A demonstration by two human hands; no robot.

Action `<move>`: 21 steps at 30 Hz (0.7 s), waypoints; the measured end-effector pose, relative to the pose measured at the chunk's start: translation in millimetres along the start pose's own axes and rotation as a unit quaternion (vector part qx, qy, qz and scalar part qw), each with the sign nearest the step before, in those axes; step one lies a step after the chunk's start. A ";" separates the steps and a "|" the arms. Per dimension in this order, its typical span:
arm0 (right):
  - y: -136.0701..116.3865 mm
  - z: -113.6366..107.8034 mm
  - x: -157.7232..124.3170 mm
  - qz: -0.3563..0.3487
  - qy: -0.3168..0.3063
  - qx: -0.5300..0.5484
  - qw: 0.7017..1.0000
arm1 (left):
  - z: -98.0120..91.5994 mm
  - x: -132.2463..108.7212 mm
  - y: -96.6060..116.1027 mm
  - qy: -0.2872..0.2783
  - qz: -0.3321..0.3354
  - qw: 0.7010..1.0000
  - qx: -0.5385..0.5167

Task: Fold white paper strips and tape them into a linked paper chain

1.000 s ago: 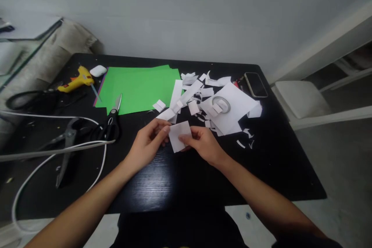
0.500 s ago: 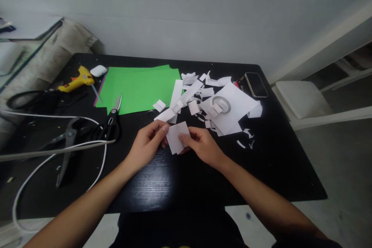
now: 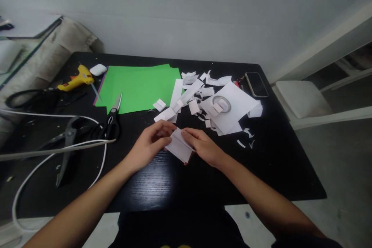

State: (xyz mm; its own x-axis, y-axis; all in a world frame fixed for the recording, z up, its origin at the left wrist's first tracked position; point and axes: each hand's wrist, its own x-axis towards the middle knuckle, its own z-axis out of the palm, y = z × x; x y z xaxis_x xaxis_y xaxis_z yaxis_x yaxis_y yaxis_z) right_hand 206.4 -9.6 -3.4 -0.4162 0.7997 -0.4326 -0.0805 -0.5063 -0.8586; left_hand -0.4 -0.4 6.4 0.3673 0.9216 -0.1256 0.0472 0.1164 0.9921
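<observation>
My left hand [image 3: 149, 144] and my right hand [image 3: 203, 146] both pinch a small white paper piece [image 3: 180, 148] just above the black table [image 3: 162, 186], near its middle. The paper lies tilted flat, bent between the fingers, with my thumbs on top. Both hands are closed on it. Just beyond my hands lies a heap of white paper scraps [image 3: 203, 99] with a roll of clear tape [image 3: 221, 104] on a larger white sheet.
Green paper sheets [image 3: 136, 85] lie at the back centre. Black scissors [image 3: 113, 118], pliers [image 3: 68, 141], a white cable [image 3: 52, 151] and a yellow glue gun [image 3: 76, 79] sit on the left. A phone [image 3: 255, 84] rests at the back right. A white earbud case [image 3: 98, 69] is beside the glue gun.
The paper piece, held upright facing me before, has been tipped down and bent flatter between my fingers. My hands moved slightly closer over it.
</observation>
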 end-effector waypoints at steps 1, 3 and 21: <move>0.5 0.0 0.1 -0.002 0.009 -0.007 1.000 | 0.8 0.3 0.4 0.001 -0.003 1.000 0.016; 0.9 -0.4 0.5 0.000 0.021 -0.004 1.000 | 2.5 0.9 0.5 0.015 -0.006 0.999 0.036; -7.3 -1.5 -1.6 -0.104 0.075 0.062 0.990 | 3.7 -0.6 -2.8 0.138 0.069 0.987 0.041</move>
State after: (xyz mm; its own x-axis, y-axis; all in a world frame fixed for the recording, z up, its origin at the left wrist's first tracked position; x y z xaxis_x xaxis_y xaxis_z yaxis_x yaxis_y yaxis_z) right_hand 209.0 -6.7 3.2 -0.2402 0.9252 -0.2940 -0.2655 -0.3539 -0.8968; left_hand 2.6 -2.6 3.7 0.1081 0.9938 0.0276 0.0941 -0.0379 0.9948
